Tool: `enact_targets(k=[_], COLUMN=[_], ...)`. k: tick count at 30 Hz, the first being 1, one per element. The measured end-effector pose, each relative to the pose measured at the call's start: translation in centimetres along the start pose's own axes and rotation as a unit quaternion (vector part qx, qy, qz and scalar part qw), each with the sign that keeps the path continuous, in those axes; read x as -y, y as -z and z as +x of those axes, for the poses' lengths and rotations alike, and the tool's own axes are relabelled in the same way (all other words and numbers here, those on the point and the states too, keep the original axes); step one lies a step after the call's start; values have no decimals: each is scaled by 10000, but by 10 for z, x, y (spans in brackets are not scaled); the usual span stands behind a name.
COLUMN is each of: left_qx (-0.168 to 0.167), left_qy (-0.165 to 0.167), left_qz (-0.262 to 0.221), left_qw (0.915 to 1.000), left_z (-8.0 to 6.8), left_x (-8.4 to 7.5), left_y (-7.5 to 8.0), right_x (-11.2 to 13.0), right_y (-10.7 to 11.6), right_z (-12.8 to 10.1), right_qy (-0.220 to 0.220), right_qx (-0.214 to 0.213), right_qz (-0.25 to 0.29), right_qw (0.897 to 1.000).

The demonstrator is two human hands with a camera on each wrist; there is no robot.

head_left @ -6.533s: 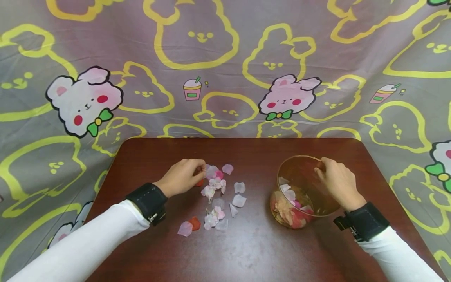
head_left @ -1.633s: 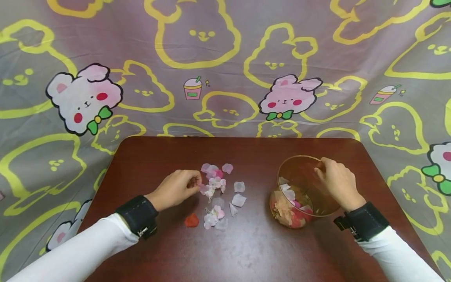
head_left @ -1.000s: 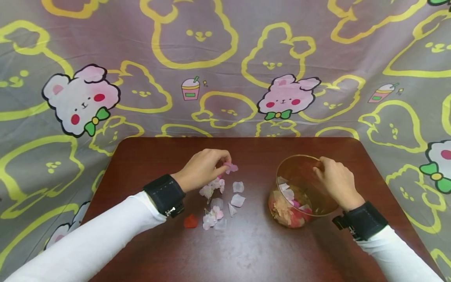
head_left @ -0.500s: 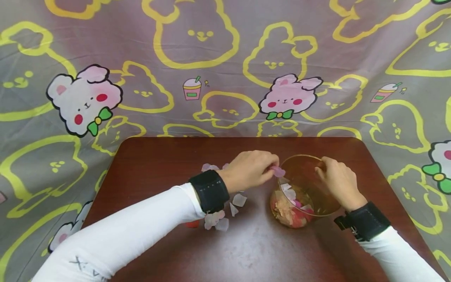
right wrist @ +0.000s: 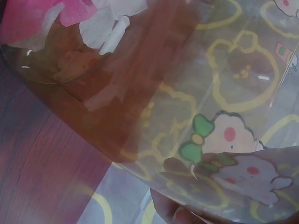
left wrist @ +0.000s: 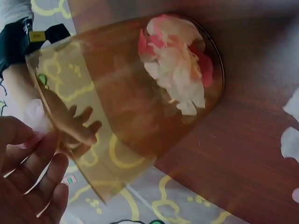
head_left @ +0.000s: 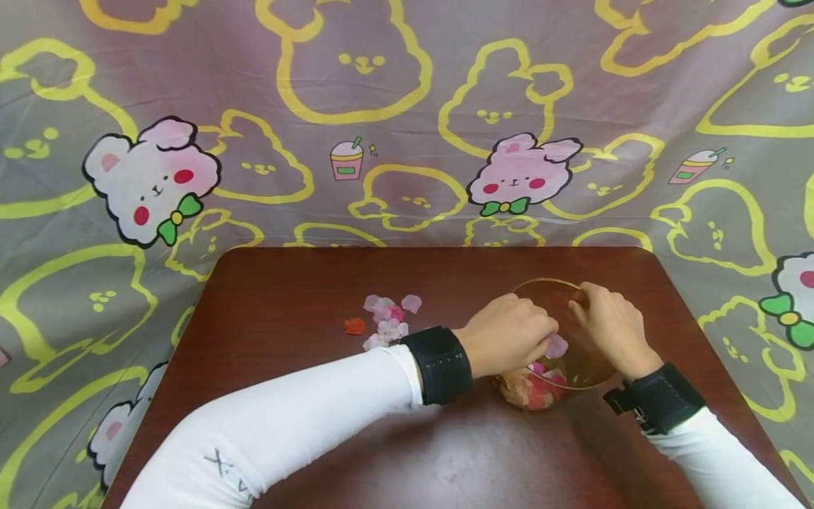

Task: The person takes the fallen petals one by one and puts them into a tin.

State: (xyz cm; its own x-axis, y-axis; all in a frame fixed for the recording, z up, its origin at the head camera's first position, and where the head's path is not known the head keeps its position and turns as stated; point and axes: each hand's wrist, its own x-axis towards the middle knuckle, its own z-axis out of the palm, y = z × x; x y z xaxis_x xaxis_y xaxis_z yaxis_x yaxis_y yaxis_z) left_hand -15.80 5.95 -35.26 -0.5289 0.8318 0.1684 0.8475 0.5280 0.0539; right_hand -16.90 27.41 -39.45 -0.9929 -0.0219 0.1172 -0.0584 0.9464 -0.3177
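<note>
My left hand (head_left: 511,332) is over the mouth of a clear amber container (head_left: 581,367), pinching a pale purple petal (head_left: 556,346) between thumb and fingertips. The left wrist view shows that petal (left wrist: 35,114) beside the container's rim, with the other fingers loosely bent. On the right, my right hand (head_left: 610,325) grips the rim, thumb on one side of the wall and fingers on the other. Cream, pink and red petals (left wrist: 177,60) lie at the container's bottom. Fingers (right wrist: 166,200) show behind the clear wall in the right wrist view.
Pale petals (head_left: 381,307) and a whitish blossom (head_left: 389,331) lie left of the container on the dark wooden table (head_left: 286,297), near an orange-red petal (head_left: 355,326). My left sleeve hides the table's middle. A patterned cloth (head_left: 407,106) hangs behind.
My left hand picked up a purple petal at the left, then carried it rightward over the container's mouth. My right hand has kept its grip on the rim throughout.
</note>
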Motion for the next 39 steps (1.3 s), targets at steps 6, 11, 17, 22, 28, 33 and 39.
enact_targets(k=[6,11,17,22,28,33,39], left_qx=[333,535,774,606,-135,-504,-380], left_qy=[-178,-159,-136,-45,342,858,1821], left_qz=[186,202,41,-204,-559,-1050,-1251], left_qw=[9991,9982,9969,9979,9978,9895,9746], left_z=[2,2,1,-1,-12,-42,-93], left_x=[-10,-15,-18,-6,24,59,102], left_y=[-9,-13,-16,-10,5,4,-3], right_x=[-1,-1,-2,-3,-2,-2,-2], right_y=[0,-1,-1,-2,-2,-2,-2], right_z=[0,0,-1,0,1,1,0], right_qy=[-40,-33,-13,17,7,-18,39], right_qx=[43,43,29,29,-17,27,-40], right_qz=[6,11,-16,27,2,6,16], right_qw=[10000,10000,10000,10000,10000,10000,10000])
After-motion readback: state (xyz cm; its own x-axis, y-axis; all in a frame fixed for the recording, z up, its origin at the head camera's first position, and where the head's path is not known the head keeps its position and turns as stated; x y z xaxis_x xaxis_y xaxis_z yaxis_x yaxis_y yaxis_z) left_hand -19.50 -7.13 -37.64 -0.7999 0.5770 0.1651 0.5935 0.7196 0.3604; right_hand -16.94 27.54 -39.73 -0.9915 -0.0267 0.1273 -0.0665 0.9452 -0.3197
